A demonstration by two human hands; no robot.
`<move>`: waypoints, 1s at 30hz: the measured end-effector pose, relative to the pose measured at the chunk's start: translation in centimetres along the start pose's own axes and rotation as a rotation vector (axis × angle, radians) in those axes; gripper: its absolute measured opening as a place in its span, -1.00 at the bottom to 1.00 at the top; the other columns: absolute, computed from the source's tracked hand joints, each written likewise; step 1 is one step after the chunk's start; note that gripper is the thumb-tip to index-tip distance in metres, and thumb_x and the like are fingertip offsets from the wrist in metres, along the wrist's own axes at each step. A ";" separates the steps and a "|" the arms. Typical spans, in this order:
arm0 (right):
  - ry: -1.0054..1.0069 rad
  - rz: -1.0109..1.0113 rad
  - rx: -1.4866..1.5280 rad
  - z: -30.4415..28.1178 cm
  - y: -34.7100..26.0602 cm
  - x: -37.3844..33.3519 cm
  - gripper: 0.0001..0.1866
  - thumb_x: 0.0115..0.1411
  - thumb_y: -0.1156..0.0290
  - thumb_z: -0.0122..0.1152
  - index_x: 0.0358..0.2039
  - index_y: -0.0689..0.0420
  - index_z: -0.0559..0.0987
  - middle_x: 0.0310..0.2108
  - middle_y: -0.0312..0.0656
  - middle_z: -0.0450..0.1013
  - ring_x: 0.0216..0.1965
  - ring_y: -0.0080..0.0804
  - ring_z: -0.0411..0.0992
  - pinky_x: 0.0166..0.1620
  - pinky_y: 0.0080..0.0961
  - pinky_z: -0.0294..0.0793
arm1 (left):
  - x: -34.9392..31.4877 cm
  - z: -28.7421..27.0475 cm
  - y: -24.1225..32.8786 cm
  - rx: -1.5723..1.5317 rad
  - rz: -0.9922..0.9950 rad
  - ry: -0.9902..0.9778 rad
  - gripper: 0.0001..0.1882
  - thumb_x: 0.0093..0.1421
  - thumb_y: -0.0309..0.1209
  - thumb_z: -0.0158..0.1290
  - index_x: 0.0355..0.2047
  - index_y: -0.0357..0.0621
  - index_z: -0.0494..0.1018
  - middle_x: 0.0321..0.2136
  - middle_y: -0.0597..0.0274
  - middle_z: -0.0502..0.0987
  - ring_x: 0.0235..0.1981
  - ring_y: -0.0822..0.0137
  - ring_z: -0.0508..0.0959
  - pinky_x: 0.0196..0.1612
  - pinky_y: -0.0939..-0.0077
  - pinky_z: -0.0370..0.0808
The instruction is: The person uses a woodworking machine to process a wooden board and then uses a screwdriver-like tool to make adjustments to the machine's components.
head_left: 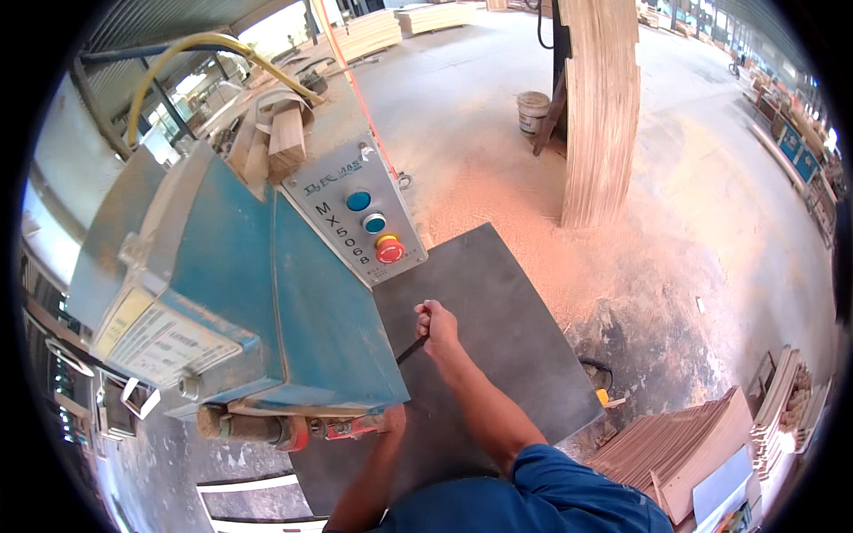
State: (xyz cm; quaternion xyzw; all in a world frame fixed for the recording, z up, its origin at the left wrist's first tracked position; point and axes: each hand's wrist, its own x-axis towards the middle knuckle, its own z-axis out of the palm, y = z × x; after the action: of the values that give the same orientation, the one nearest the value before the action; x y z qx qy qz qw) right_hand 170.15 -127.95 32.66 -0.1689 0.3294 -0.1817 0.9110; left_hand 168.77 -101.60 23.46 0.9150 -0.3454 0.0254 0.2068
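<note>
My right hand point(437, 325) is closed in a fist above the dark grey worktable, gripping a thin black rod point(412, 349). The rod's other end runs behind the blue machine head point(333, 320). My left hand point(394, 419) reaches under the lower edge of that head, beside a red metal part point(351, 427); its fingers are hidden. A flat metal worktable point(506, 333) lies beneath both hands. The slanted control panel point(355, 209) on the machine carries two blue-green push buttons and a red emergency stop button point(389, 250).
Stacked thin wooden strips point(684, 444) lie at the lower right. A tall stack of wood strips point(601, 115) stands beyond the table, near a bucket point(533, 111). Sawdust point(506, 200) covers the floor there. Wood blocks point(286, 138) rest on the machine, and a yellow hose point(178, 49) arches at the upper left.
</note>
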 end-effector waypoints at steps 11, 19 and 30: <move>-0.640 0.203 -0.710 -8.7 -2.3 -9.6 -0.67 0.32 0.10 0.05 -0.26 0.11 0.56 -0.56 -0.32 0.49 -0.64 -0.69 0.36 -0.58 -0.74 0.29 | 2.1 -1.7 -2.3 -0.085 -0.084 0.014 -0.63 0.23 -0.28 0.05 0.03 -0.09 0.39 -0.04 0.10 0.45 0.01 0.17 0.41 0.07 0.16 0.37; -0.502 0.030 -0.475 -9.1 4.9 -16.3 -0.66 0.38 0.14 -0.08 -0.11 0.15 0.47 -0.47 -0.36 0.47 -0.56 -0.69 0.36 -0.45 -0.71 0.33 | 3.0 -2.1 -2.6 -0.087 -0.128 -0.011 -0.63 0.22 -0.30 0.05 0.02 -0.09 0.39 -0.06 0.11 0.46 0.00 0.19 0.42 0.06 0.19 0.37; -0.442 -0.121 -0.680 -7.9 -0.3 -13.7 -0.70 0.38 0.19 -0.05 -0.35 0.13 0.48 -0.65 -0.40 0.38 -0.67 -0.72 0.20 -0.55 -0.71 0.19 | 3.4 -2.4 -2.9 -0.161 -0.139 -0.041 -0.64 0.21 -0.31 0.06 0.01 -0.09 0.40 -0.08 0.11 0.47 -0.03 0.21 0.42 0.04 0.22 0.38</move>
State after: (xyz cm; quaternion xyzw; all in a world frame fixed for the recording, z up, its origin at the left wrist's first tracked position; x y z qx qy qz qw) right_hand 155.04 -123.64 34.41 -0.5146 0.1565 -0.0751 0.8397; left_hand 173.42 -100.84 25.24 0.9176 -0.2860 -0.0357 0.2736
